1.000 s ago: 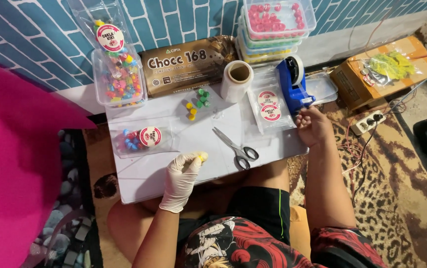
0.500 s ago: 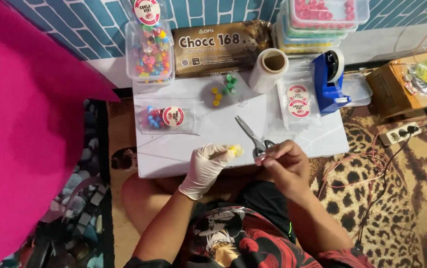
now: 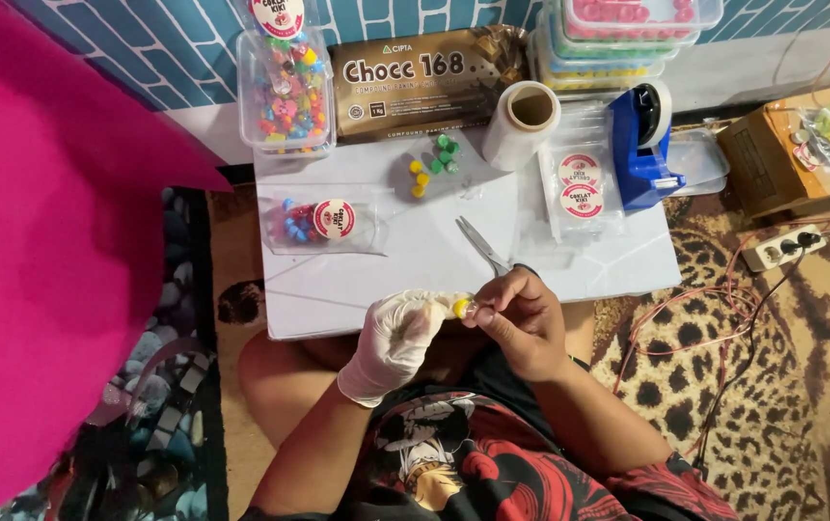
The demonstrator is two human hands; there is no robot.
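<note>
We see the left hand (image 3: 397,340), in a thin white glove, curled with its fingertips pinching a small round yellow candy (image 3: 459,308) just over the near edge of the low white table (image 3: 415,260). The bare right hand (image 3: 521,318) meets it there, fingers bent and closed at the same candy; we cannot tell how much of the grip is its own. The metal scissors (image 3: 480,245) lie on the table, their handles hidden behind the right hand. Further back lie a clear bag of coloured candies with a round sticker (image 3: 323,221), a few loose yellow and green candies (image 3: 432,164), a roll of clear film (image 3: 523,123) and a blue tape dispenser (image 3: 641,145).
</note>
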